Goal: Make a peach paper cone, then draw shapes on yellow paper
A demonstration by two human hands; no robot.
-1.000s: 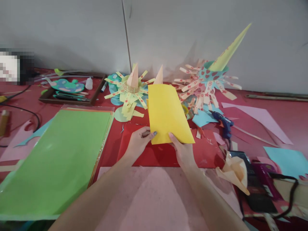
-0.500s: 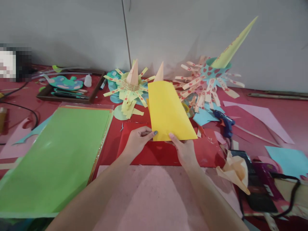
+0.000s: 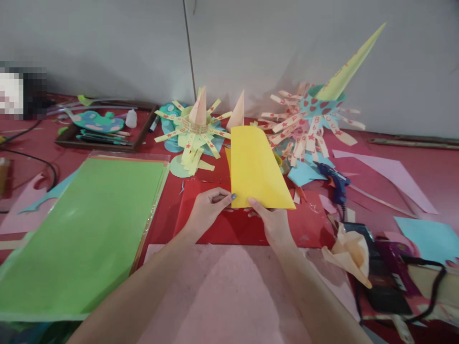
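Observation:
A folded yellow paper sheet (image 3: 256, 167) is held up over a red paper sheet (image 3: 308, 222) on the table. My left hand (image 3: 208, 210) pinches the yellow sheet's near left corner, thumb on top. My right hand (image 3: 270, 222) grips its near edge from below, fingers closed on it. Both forearms reach in from the bottom of the view over a pink sheet (image 3: 229, 296).
A stack of coloured sheets with green on top (image 3: 82, 234) lies at the left. Paper cone hats with fringes (image 3: 195, 129) (image 3: 315, 114) stand at the back. A blue glue gun (image 3: 335, 184), paper scraps and a black device with cable (image 3: 383, 282) lie at the right. A tray (image 3: 103, 136) sits back left.
The yellow sheet has shifted slightly right and looks narrower, its left side turned inward. Both hands keep their hold at its near edge.

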